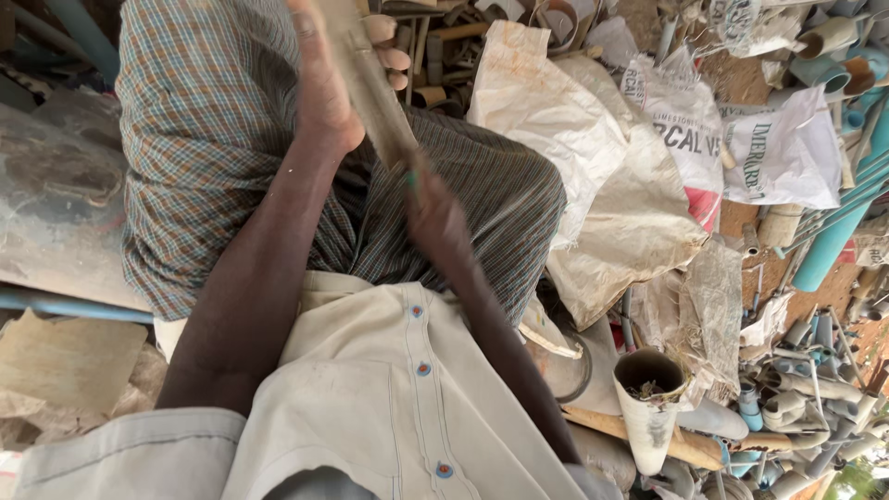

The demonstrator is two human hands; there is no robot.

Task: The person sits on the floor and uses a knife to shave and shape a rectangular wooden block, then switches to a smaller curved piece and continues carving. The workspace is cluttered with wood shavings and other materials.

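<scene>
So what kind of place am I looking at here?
Probably an informal scrap or plumbing-salvage yard, outdoors. Loose cut pipe pieces litter the ground, worn woven sacks lie in heaps, and long blue pipes lean at the right. The left hand and right hand grip a long flat strip.

- A large crumpled sack (556,111), off-white with rusty stains, lies far centre.
- A white printed sack (681,120) with a red lower band sits just right of it.
- Another white printed sack (782,153) lies at far right, dark lettering on it.
</scene>
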